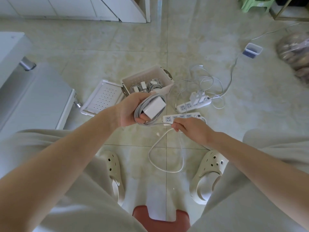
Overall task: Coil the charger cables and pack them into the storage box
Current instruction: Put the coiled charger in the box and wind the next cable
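Observation:
My left hand (pixel 128 111) grips a white charger brick (pixel 154 107) with grey cable coils (pixel 142 107) wound around it, held above the floor in front of the storage box. My right hand (pixel 189 129) pinches the free end of that cable and also holds a white cable (pixel 165 156) that hangs in a loop down to the floor between my feet. The white storage box (pixel 164 76) stands open on the tiles just beyond my left hand, with several coiled chargers (pixel 147 85) inside.
The box lid (pixel 102 97) lies left of the box. Two power strips (pixel 194 104) (pixel 180 116) lie to the right, one with plugged chargers and tangled white cables (pixel 207 81). A small clear container (pixel 252 50) sits far right. A white appliance stands at left.

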{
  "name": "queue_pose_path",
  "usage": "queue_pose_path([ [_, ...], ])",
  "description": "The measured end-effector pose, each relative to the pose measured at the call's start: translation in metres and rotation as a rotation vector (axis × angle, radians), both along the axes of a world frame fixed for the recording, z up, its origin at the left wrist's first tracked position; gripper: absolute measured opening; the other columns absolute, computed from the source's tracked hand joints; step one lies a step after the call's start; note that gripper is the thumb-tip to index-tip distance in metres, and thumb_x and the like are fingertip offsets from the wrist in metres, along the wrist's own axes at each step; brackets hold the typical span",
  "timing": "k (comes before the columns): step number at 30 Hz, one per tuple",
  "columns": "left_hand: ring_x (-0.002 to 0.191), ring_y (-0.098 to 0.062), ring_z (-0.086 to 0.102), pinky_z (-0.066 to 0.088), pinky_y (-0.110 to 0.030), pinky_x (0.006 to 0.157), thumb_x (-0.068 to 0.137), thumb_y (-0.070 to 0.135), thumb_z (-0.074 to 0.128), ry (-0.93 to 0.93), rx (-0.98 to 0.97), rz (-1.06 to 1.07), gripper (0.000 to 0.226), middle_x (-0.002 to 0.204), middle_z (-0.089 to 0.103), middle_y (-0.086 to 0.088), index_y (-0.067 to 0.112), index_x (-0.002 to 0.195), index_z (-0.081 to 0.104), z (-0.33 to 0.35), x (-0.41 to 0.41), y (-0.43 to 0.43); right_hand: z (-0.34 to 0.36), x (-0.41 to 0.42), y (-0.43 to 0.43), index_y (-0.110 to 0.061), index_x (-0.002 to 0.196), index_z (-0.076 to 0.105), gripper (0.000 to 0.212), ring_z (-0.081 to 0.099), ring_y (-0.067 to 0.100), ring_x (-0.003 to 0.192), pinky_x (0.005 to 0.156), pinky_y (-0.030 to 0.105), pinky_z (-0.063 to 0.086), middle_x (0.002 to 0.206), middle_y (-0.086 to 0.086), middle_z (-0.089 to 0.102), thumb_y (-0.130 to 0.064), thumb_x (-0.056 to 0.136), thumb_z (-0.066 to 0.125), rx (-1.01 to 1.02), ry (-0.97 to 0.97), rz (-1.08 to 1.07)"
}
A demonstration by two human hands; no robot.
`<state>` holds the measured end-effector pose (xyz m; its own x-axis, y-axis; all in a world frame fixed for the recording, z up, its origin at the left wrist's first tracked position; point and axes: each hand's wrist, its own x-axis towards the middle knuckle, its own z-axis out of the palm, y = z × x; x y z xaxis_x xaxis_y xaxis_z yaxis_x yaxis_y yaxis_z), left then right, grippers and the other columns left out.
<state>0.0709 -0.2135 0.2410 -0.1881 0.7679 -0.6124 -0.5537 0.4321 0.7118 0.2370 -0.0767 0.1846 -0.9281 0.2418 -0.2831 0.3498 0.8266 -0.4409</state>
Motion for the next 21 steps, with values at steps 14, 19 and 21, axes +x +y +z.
queue_pose_path([
  [14,0.037,-0.016,0.036,0.027,-0.024,0.043,0.092,0.035,0.057,0.91,-0.272,-0.384,0.027,0.057,0.044,-0.003,0.014,0.079,0.046,-0.028,-0.004,-0.014,0.015,-0.011,-0.005,-0.021,0.078,0.054,0.028,0.04,0.004,0.049,0.051,0.017,0.028,0.052,-0.012,0.043,-0.033,0.098,0.04,0.021,0.146,-0.069],
  [19,0.049,-0.02,0.045,0.04,-0.03,0.056,0.092,0.039,0.054,1.098,-0.298,-0.244,0.03,0.065,0.049,-0.003,0.01,0.095,0.048,-0.045,-0.003,-0.009,0.016,-0.01,-0.022,-0.024,0.079,0.059,0.029,0.052,0.015,0.062,0.063,0.03,0.039,0.062,-0.006,0.055,-0.031,0.098,0.039,-0.107,0.187,-0.064],
  [21,0.052,-0.019,0.047,0.041,-0.032,0.057,0.094,0.04,0.051,1.169,-0.336,-0.182,0.031,0.066,0.052,-0.006,0.009,0.098,0.048,-0.051,-0.002,-0.006,0.014,-0.006,-0.031,-0.023,0.083,0.06,0.028,0.048,0.012,0.061,0.065,0.029,0.035,0.059,-0.01,0.05,-0.029,0.098,0.037,-0.129,0.183,-0.042],
])
